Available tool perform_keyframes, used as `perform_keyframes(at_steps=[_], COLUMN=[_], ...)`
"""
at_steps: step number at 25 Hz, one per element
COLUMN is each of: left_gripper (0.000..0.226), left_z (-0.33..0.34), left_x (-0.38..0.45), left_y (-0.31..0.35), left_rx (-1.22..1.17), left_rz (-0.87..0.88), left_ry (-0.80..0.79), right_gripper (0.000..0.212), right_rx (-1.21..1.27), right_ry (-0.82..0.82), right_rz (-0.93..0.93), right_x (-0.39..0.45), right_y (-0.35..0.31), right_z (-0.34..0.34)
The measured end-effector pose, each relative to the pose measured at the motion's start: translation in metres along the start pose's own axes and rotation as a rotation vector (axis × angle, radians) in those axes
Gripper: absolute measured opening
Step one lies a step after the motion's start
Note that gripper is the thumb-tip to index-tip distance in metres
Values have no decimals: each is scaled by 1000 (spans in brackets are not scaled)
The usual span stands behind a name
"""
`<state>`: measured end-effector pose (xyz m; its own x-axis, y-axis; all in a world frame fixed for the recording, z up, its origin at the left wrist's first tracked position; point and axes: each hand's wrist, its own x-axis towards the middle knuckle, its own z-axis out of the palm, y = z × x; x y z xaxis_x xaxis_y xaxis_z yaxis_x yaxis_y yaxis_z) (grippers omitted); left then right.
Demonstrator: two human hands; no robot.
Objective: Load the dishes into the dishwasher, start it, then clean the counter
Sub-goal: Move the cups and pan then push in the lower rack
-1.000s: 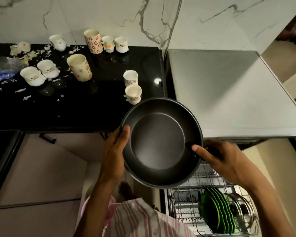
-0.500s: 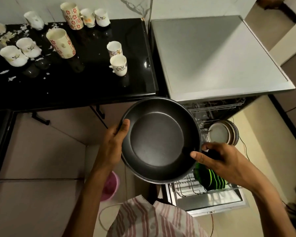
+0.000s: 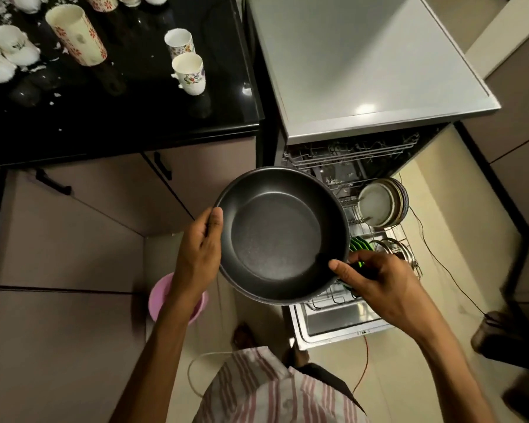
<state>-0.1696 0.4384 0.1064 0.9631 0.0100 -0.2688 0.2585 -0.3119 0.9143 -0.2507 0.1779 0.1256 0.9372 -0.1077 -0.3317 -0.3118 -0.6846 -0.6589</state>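
Observation:
A dark non-stick frying pan (image 3: 275,236) hangs in the air above the open dishwasher (image 3: 342,319). My left hand (image 3: 200,251) grips its left rim, thumb over the edge. My right hand (image 3: 376,282) holds the handle side at the pan's right, fingers curled around it. Below, the pulled-out lower rack (image 3: 397,236) holds pale plates (image 3: 379,203), green plates (image 3: 361,244) and a metal lid (image 3: 400,251). On the black counter (image 3: 135,111) stand several cups and mugs (image 3: 188,73) among white scraps.
The dishwasher's grey top (image 3: 364,56) lies to the right of the counter. A pink bucket (image 3: 162,297) sits on the floor under my left forearm. Cables (image 3: 440,264) run across the floor beside the dishwasher. Cabinet doors (image 3: 74,224) are below the counter.
My view has tilted down and the pan has come off the counter's edge, lowering over the open dishwasher rack. Both hands keep the same hold on it.

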Motion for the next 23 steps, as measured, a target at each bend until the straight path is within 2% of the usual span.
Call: perform_keyframes(at_steps=[7, 9, 13, 15, 18, 23], left_gripper=[37, 35, 34, 31, 16, 17], left_z=[67, 94, 148, 175, 203, 224], left_x=[-28, -37, -63, -73, -79, -50], left_y=[4, -1, -7, -9, -13, -45], left_rx=[59, 40, -17, -30, -89, -78], left_rz=[-58, -80, -172, -240, -298, -262], left_ry=[-4, 47, 163, 190, 202, 158], right_gripper=[22, 16, 27, 19, 15, 33], right_rx=[67, 113, 102, 99, 77, 23], right_ry=[-78, -167, -374, -442, -457, -392], right_rz=[-10, -16, -40, -56, -105, -82], right_x=[-26, -28, -27, -23, -13, 14], right_y=[58, 80, 131, 154, 176, 207], right_z=[-33, -49, -79, -94, -109, -109])
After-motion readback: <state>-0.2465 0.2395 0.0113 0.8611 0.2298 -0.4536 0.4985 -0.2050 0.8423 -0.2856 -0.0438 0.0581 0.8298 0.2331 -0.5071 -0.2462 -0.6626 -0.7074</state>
